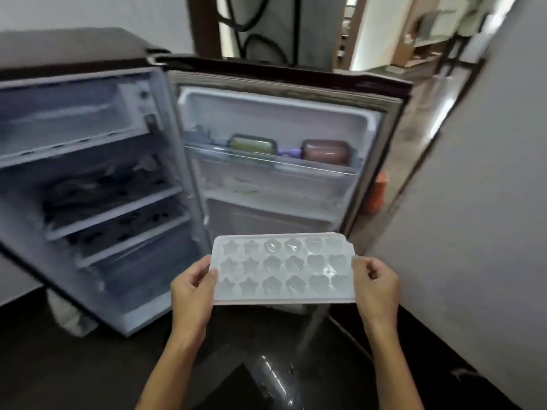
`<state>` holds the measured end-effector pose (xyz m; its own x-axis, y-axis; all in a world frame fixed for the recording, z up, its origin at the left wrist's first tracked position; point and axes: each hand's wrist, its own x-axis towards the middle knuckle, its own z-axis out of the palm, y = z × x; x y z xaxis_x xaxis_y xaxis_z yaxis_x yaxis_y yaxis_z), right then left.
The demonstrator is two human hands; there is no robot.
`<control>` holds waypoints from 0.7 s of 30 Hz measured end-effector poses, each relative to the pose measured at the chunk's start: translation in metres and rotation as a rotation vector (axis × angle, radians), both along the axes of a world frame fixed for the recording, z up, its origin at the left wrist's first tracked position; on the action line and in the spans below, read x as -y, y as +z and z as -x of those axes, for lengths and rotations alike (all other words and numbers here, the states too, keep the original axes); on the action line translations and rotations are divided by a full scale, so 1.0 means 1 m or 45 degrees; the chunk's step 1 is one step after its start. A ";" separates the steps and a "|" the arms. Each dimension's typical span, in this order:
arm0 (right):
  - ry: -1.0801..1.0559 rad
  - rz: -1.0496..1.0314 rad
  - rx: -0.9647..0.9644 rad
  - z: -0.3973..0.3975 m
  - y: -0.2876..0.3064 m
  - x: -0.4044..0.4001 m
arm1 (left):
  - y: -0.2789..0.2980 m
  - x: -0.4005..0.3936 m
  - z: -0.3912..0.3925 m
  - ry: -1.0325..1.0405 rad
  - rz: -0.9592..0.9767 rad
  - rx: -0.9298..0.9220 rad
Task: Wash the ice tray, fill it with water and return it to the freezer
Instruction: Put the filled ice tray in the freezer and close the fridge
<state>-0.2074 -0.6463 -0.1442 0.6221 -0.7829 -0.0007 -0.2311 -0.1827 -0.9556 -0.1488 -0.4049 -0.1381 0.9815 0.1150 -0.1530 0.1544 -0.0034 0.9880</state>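
The fridge point(97, 173) stands open on the left, its shelves blurred — dark items on them, though what they are I cannot tell. The left hand point(192, 287) grips the ice tray's point(284, 270) left short edge, thumb on top, fingers curled underneath. The tray is held level in the air before the open fridge door point(281, 137), its star and heart moulds facing up. The right hand point(376, 282) pinches the right short edge — thumb over the rim, fingers curled beneath.
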 end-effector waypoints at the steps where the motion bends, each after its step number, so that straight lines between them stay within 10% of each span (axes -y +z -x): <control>1: 0.070 0.002 -0.002 -0.011 -0.001 -0.004 | -0.002 -0.008 -0.001 0.064 -0.004 -0.012; 21: 0.889 -0.037 -0.017 -0.199 -0.022 -0.155 | 0.000 -0.158 -0.058 0.751 0.093 -0.150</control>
